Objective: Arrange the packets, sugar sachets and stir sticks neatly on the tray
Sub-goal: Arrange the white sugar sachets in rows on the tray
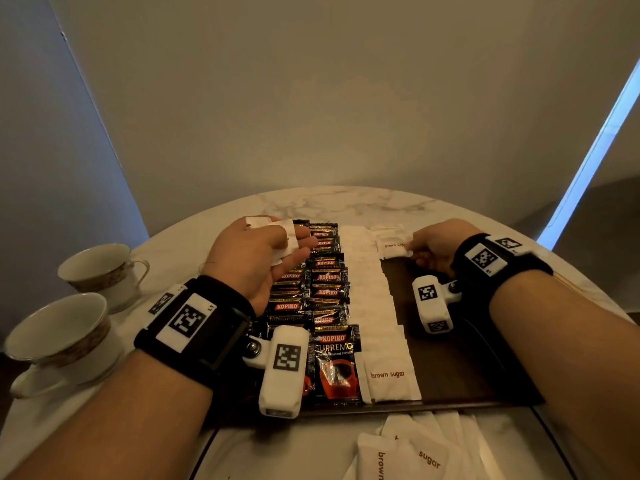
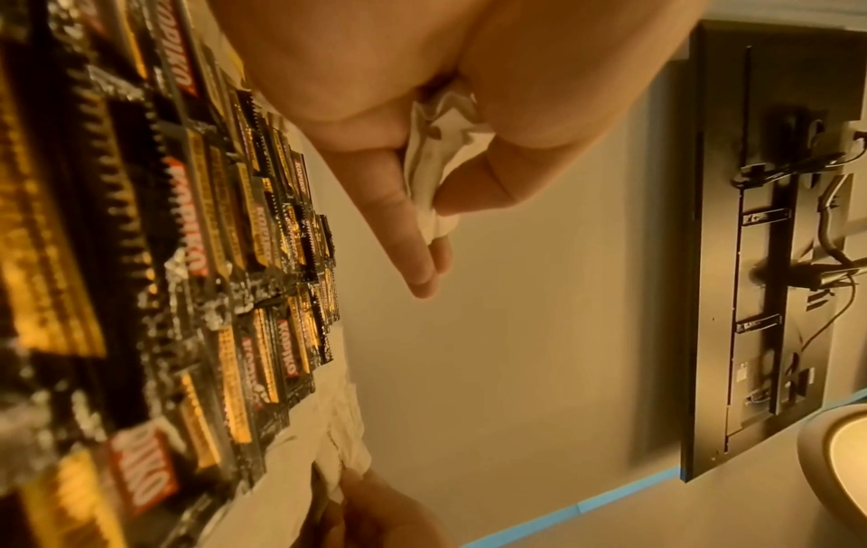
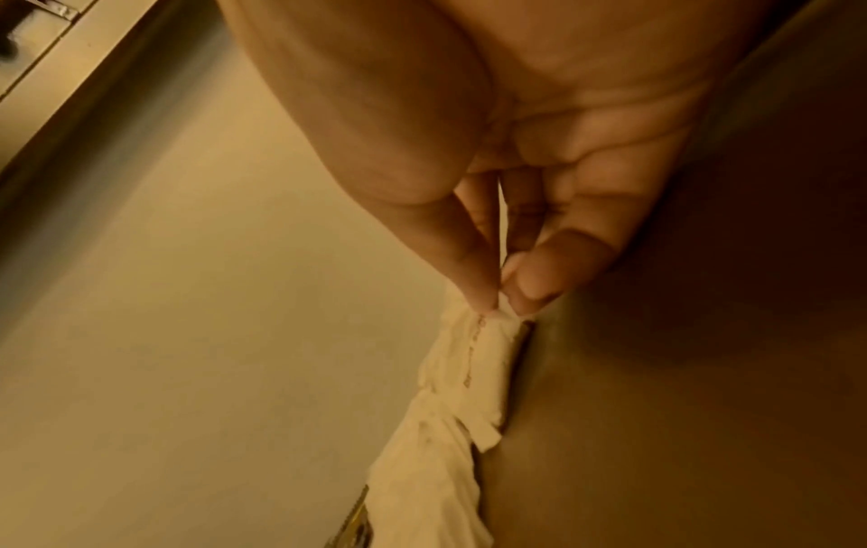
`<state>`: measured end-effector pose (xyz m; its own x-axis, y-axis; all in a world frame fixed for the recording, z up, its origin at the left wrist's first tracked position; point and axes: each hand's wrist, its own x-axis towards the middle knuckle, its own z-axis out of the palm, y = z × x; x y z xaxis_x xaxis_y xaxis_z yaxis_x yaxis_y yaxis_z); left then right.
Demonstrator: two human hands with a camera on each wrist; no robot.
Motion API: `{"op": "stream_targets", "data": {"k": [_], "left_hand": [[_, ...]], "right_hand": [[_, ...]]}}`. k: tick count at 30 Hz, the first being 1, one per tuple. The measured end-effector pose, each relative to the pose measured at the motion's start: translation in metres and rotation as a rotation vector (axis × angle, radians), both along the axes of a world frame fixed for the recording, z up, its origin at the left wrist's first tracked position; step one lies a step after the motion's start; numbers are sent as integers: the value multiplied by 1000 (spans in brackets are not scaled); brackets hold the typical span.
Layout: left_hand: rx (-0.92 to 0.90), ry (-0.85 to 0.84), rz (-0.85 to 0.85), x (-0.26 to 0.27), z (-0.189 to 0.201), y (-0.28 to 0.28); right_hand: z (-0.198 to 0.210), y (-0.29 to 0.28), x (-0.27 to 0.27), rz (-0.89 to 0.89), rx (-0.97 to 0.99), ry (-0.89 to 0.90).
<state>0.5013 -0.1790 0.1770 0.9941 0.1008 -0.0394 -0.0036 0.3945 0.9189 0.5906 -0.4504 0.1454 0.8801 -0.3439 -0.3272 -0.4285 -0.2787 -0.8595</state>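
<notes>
Your left hand [image 1: 263,251] grips spare sugar sachets [image 1: 289,242] above the Kopiko packets [image 1: 327,271], hiding the far ones. Right hand [image 1: 433,245] pinches a sachet [image 1: 393,244] at the dark tray [image 1: 450,358] far end. No stir sticks visible. Marble tabletop [image 1: 346,202], two cups [image 1: 97,268] left.

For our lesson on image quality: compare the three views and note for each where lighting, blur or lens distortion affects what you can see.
Head view: dim and warm, wide-angle bending of the table edge. Left wrist view: orange cast, the nearest coffee packets blurred. Right wrist view: soft and dark, the tray lost in shadow beside the sugar sachets.
</notes>
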Motion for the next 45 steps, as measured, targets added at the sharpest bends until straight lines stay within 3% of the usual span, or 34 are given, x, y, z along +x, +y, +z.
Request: {"op": "stream_targets", "data": {"k": [6,11,18,25,28,30,32,38,42,45], "left_hand": [[5,-4,4,1,-1,2],[-2,2,-8,2,1,3],[6,26,-54,-2,2,0],[5,19,-216,-6,0,1],[12,21,-264,-10,0,-3],[73,1,-268,-13,-1,-5],[174,-15,-288,-16,-1,-7],[457,26,-233,-15,0,-2],[450,32,-209,-14,0,-3],[405,31,-187,-14,2,-2]], "right_hand": [[0,1,1,61,-8,-1],[6,2,-5,-18,90,-84],[7,22,-16,51,210,9],[16,36,-30,70,372,-133],[27,57,-57,289,444,-231],[32,70,-76,492,408,-258],[33,80,-89,569,333,-314],[28,91,-97,414,365,-421],[27,90,-94,324,431,-470],[27,87,-94,392,430,-471]]}}
